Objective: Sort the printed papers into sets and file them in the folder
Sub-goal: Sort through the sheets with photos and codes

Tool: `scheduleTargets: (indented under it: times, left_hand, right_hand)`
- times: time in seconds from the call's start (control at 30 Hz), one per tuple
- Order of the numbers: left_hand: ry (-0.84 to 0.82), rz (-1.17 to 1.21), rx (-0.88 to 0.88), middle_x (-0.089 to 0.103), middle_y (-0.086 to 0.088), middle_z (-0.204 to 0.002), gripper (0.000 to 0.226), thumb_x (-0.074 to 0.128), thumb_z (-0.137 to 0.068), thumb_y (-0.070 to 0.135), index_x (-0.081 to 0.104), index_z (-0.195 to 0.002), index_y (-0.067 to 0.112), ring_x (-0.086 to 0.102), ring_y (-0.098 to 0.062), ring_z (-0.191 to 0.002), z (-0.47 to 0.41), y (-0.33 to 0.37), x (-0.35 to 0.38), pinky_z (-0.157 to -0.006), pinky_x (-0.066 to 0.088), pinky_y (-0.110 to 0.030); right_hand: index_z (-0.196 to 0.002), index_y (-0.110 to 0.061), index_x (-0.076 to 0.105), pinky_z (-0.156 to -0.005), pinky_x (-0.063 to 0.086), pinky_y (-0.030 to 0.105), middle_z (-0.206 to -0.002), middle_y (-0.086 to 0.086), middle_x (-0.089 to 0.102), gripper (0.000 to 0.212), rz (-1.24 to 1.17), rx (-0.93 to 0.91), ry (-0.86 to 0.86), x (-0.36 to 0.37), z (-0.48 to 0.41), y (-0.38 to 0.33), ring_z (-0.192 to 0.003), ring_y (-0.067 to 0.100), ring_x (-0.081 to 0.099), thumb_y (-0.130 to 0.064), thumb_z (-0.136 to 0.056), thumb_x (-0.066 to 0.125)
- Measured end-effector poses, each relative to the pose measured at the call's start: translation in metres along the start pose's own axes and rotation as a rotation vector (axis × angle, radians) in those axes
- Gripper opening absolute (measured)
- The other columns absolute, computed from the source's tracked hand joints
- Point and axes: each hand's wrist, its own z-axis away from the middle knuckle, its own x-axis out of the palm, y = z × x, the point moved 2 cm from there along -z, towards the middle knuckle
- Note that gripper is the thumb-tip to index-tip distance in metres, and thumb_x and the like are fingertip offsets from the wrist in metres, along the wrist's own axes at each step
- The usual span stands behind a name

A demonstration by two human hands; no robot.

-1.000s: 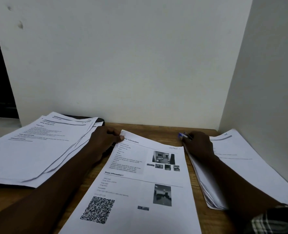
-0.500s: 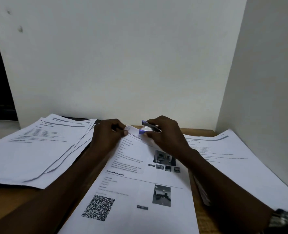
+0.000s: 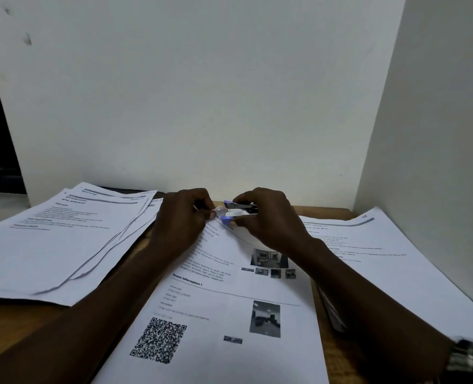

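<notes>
Here, in the head view, a brown wooden table [image 3: 13,314] with a visible grain sits in a corner between a plain white back wall [image 3: 202,106] and a white side wall [image 3: 437,106]; a dark opening lies at the far left.

A loose, fanned stack of white printed sheets [image 3: 63,245] lies on the left of the table, with the edge of a dark flat thing [image 3: 130,189] showing beyond it. A second stack of white printed sheets [image 3: 368,259] lies on the right, close to the side wall. Between them, nearest the person, lies the middle set of white papers [image 3: 229,314]. Its top sheet bears a black QR code, small grey photographs and lines of text.

The left hand [image 3: 182,220] has its fingers curled, pinching the far left corner of the middle set and lifting that corner slightly off the table. The right hand [image 3: 268,217] grips a small stapler with a black body and purple tips [image 3: 239,210], fingers above and thumb below. The stapler's two arms stand apart, and the pinched paper corner sits at its mouth, between the purple tips.

The paper is thin and smooth and curves up near the hands. A blurred wristwatch [image 3: 467,356] shows at the right wrist.
</notes>
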Motion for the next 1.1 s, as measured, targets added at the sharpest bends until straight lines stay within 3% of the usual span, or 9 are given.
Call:
scheduleTargets:
  times: [0.13, 0.3, 0.57, 0.63, 0.77, 0.83, 0.97, 1.03, 1.1]
  left_hand:
    - [0.031, -0.013, 0.005, 0.065, 0.007, -0.063, 0.029, 0.076, -0.070, 0.012, 0.058, -0.059, 0.032, 0.063, -0.018, -0.063, 0.001, 0.000, 0.000, -0.065, 0.051, -0.037]
    - [0.039, -0.003, 0.031, 0.064, 0.011, -0.060, 0.029, 0.075, -0.069, 0.013, 0.057, -0.058, 0.033, 0.061, -0.017, -0.060, 0.001, 0.000, 0.001, -0.064, 0.051, -0.039]
    - [0.025, 0.024, 0.032, 0.063, 0.012, -0.058, 0.011, 0.069, -0.064, 0.023, 0.062, -0.062, 0.030, 0.060, -0.015, -0.058, 0.000, -0.001, 0.002, -0.061, 0.050, -0.038]
    - [0.035, 0.045, 0.091, 0.062, 0.012, -0.061, 0.015, 0.070, -0.063, 0.017, 0.061, -0.060, 0.028, 0.058, -0.010, -0.059, 0.000, 0.001, 0.002, -0.060, 0.048, -0.035]
    - [0.054, 0.043, 0.196, 0.060, 0.004, -0.073, 0.018, 0.072, -0.064, 0.000, 0.064, -0.064, 0.015, 0.060, -0.014, -0.067, -0.001, 0.001, 0.003, -0.064, 0.052, -0.036]
    - [0.054, 0.051, 0.195, 0.061, 0.003, -0.073, 0.020, 0.074, -0.066, -0.002, 0.064, -0.065, 0.015, 0.060, -0.013, -0.067, -0.001, 0.002, 0.003, -0.063, 0.050, -0.028]
    - [-0.039, 0.137, 0.133, 0.069, 0.009, -0.078, 0.015, 0.077, -0.077, 0.016, 0.067, -0.079, 0.027, 0.066, -0.005, -0.070, -0.002, 0.003, 0.002, -0.063, 0.043, -0.009]
    - [-0.175, 0.212, 0.109, 0.072, 0.012, -0.092, 0.029, 0.078, -0.074, 0.038, 0.068, -0.101, 0.037, 0.068, 0.000, -0.081, -0.003, 0.000, 0.002, -0.071, 0.049, -0.012]
    - [-0.286, 0.175, 0.131, 0.072, 0.015, -0.099, 0.048, 0.076, -0.062, 0.054, 0.067, -0.107, 0.041, 0.067, 0.001, -0.090, -0.003, -0.002, 0.004, -0.077, 0.051, -0.018]
  right_hand:
    - [-0.105, -0.026, 0.073, -0.079, 0.051, 0.037, -0.097, -0.005, 0.068, 0.037, -0.003, 0.005, -0.063, -0.006, 0.002, -0.006, -0.091, 0.015, 0.061, -0.042, -0.073, 0.079]
    - [-0.106, -0.027, 0.073, -0.079, 0.052, 0.039, -0.099, -0.005, 0.068, 0.032, -0.004, 0.003, -0.070, -0.004, 0.004, -0.010, -0.092, 0.016, 0.062, -0.034, -0.075, 0.079]
    - [-0.107, -0.031, 0.072, -0.077, 0.052, 0.034, -0.101, -0.010, 0.068, 0.033, 0.073, -0.011, -0.067, -0.005, 0.003, -0.011, -0.094, 0.012, 0.063, -0.040, -0.076, 0.078]
    - [-0.108, -0.030, 0.072, -0.078, 0.052, 0.034, -0.103, -0.009, 0.068, 0.033, 0.078, -0.024, -0.070, -0.004, 0.004, -0.013, -0.096, 0.012, 0.063, -0.037, -0.077, 0.077]
    - [-0.108, -0.026, 0.072, -0.077, 0.051, 0.032, -0.103, -0.007, 0.070, 0.029, 0.111, -0.046, -0.063, -0.005, 0.004, -0.015, -0.095, 0.013, 0.063, -0.035, -0.080, 0.075]
    - [-0.106, -0.028, 0.072, -0.073, 0.048, 0.029, -0.100, -0.008, 0.069, 0.027, 0.141, -0.041, -0.056, -0.006, 0.004, -0.016, -0.094, 0.013, 0.062, -0.036, -0.081, 0.074]
    - [-0.103, -0.029, 0.070, -0.068, 0.043, 0.028, -0.096, -0.009, 0.067, 0.022, 0.175, -0.022, -0.046, -0.006, 0.003, -0.015, -0.092, 0.013, 0.061, -0.037, -0.083, 0.071]
    - [-0.103, -0.031, 0.069, -0.066, 0.038, 0.027, -0.097, -0.009, 0.066, 0.020, 0.177, -0.010, -0.040, -0.008, 0.003, -0.015, -0.093, 0.013, 0.060, -0.034, -0.083, 0.070]
    - [-0.104, -0.031, 0.069, -0.065, 0.033, 0.026, -0.100, -0.009, 0.065, 0.020, 0.175, -0.004, -0.031, -0.009, 0.004, -0.014, -0.096, 0.014, 0.060, -0.030, -0.084, 0.069]
